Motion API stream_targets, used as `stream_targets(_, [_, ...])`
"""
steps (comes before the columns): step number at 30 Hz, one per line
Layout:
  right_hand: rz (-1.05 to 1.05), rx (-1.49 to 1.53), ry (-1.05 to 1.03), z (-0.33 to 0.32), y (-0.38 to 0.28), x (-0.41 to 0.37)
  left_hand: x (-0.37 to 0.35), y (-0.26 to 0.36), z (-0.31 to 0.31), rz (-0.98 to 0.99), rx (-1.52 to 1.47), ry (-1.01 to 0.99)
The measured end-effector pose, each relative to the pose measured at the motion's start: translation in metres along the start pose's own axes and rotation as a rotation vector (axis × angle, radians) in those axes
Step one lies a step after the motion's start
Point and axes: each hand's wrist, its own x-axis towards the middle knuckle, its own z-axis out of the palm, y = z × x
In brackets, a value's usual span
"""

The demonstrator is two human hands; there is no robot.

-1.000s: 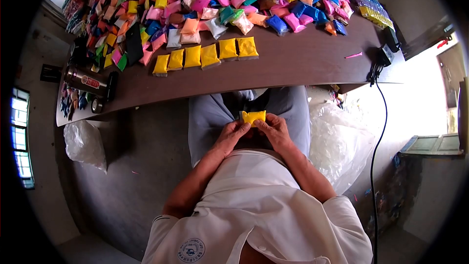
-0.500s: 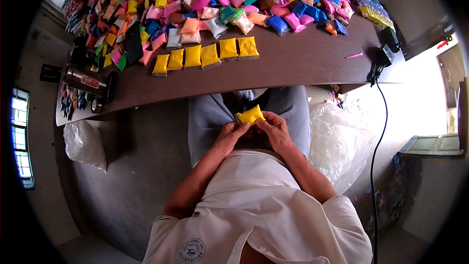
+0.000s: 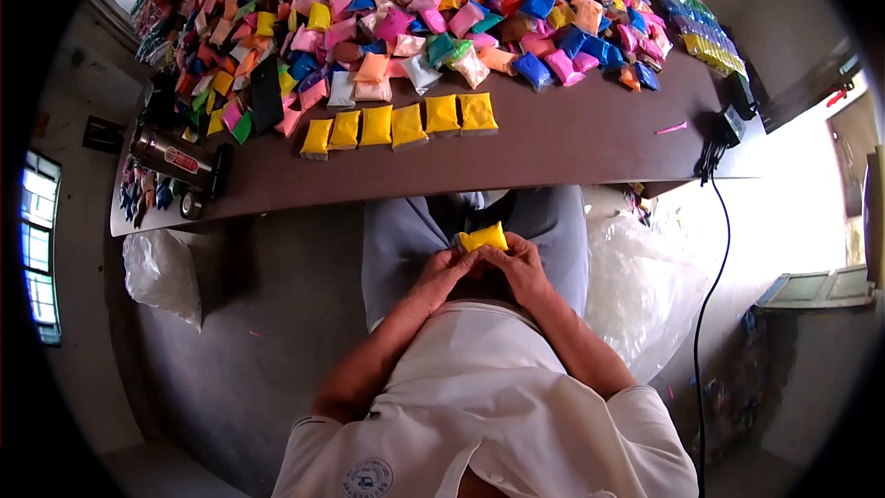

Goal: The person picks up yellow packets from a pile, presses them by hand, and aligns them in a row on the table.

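Observation:
A small yellow packet is held over my lap, below the table's front edge. My left hand grips its left end and lower edge, the thumb lying along the near side. My right hand closes on its right end, with the thumb pressed near the lower edge. Both hands' other fingers are partly hidden beneath the packet. On the table ahead, several similar yellow packets lie side by side in a slightly slanting row.
A large heap of coloured packets covers the back of the brown table. A metal flask lies at the left. A black cable hangs from the right end. Clear plastic bags rest on the floor.
The yellow packet has tilted and turned slightly between my hands, and my thumbs have come closer together. The whole view has shifted, so the table sits lower in the picture.

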Motion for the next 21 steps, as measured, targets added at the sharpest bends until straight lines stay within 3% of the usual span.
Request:
stream_targets(1, [-0.003,-0.003,-0.004,0.001,-0.002,-0.001,0.001,-0.001,-0.001,0.003,0.011,-0.004])
stream_targets(3, [-0.182,-0.160,0.186,0.005,-0.011,-0.002,0.005,-0.003,-0.004,0.014,0.020,-0.005])
stream_targets(6, [-0.366,-0.159,0.219,0.004,-0.046,0.006,0.011,-0.014,-0.011,-0.027,-0.058,-0.072])
stream_targets(9, [-0.481,-0.389,0.291,0.003,-0.095,0.029,0.018,-0.026,-0.013,0.041,-0.202,-0.173])
stream_targets(13, [-0.486,-0.696,0.304,-0.018,-0.139,0.069,0.019,-0.024,-0.013,0.018,-0.206,-0.154])
stream_targets(15, [-0.330,-1.054,0.295,-0.025,-0.155,0.088,0.019,-0.024,-0.014,0.019,-0.218,-0.158])
stream_targets(18, [-0.238,-1.187,0.267,-0.031,-0.167,0.114,0.019,-0.023,-0.013,0.014,-0.231,-0.167])
stream_targets(21, [-0.290,-1.240,0.307,-0.034,-0.166,0.133,0.020,-0.024,-0.013,0.022,-0.247,-0.168])
